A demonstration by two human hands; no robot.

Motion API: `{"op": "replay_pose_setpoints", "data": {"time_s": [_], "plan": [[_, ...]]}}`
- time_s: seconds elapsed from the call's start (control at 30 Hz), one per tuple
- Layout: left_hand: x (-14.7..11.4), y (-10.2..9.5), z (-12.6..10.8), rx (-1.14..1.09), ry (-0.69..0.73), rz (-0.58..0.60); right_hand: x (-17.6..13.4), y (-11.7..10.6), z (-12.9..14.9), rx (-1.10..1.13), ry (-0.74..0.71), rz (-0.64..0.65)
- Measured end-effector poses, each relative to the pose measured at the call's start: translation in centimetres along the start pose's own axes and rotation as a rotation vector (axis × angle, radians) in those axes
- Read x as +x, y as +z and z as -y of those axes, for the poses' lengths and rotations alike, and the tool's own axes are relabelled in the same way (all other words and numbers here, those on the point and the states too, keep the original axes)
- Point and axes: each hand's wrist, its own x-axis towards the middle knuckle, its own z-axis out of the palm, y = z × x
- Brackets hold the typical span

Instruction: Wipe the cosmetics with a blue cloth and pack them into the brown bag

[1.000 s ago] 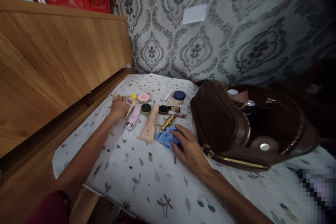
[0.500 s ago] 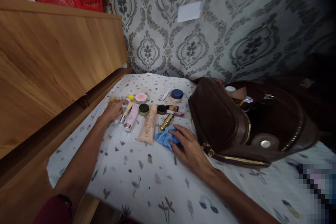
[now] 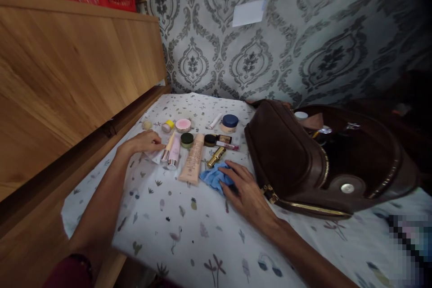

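Observation:
My left hand (image 3: 146, 141) rests at the left end of a group of cosmetics, fingers loosely bent and apart, its thumb side against a slim cream tube (image 3: 168, 146) with a silvery cap. Something pale and see-through under that hand is mostly hidden. Close beside the slim tube lies a pink tube (image 3: 174, 149). A larger peach tube (image 3: 192, 159) is in the middle, with a dark green-lidded jar (image 3: 186, 140) nearby. My right hand (image 3: 241, 186) has its thumb and fingers closed on a crumpled blue cloth (image 3: 216, 177). Just above the cloth is a gold lipstick case (image 3: 216, 156).
A brown handbag (image 3: 283, 153) stands unzipped on the right with items inside. Farther back are a yellow-and-clear jar (image 3: 168, 126), a pink compact (image 3: 183, 125), a white tube (image 3: 215, 121) and a blue-lidded jar (image 3: 230, 123). A wooden cabinet (image 3: 84, 67) borders the left side.
My left hand has drawn back slightly from the yellow-and-clear jar, and the slim tube has shifted right, closer to the pink tube. My right hand stays on the cloth. The view tilts slightly.

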Motion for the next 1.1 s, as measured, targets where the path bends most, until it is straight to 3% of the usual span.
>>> {"op": "replay_pose_setpoints", "data": {"time_s": [0.17, 0.3, 0.5, 0.7, 1.1], "plan": [[0.0, -0.4, -0.7, 0.051, -0.032, -0.095, 0.0, 0.0, 0.0, 0.025, 0.017, -0.001], [0.5, 0.4, -2.4, 0.046, 0.028, -0.183, 0.0, -0.2, 0.0, 0.029, -0.011, 0.008], [1.0, 2.7, -2.6, 0.059, 0.05, -0.053, -0.2, -0.2, -0.3, 0.082, -0.022, -0.003], [1.4, 3.3, -2.4, -0.019, 0.013, -0.029, -0.2, -1.0, 0.1, 0.109, -0.04, -0.039], [2.1, 4.6, -4.0, 0.034, -0.041, -0.185, 0.4, -1.8, 1.3, 0.116, -0.008, -0.039]]}}
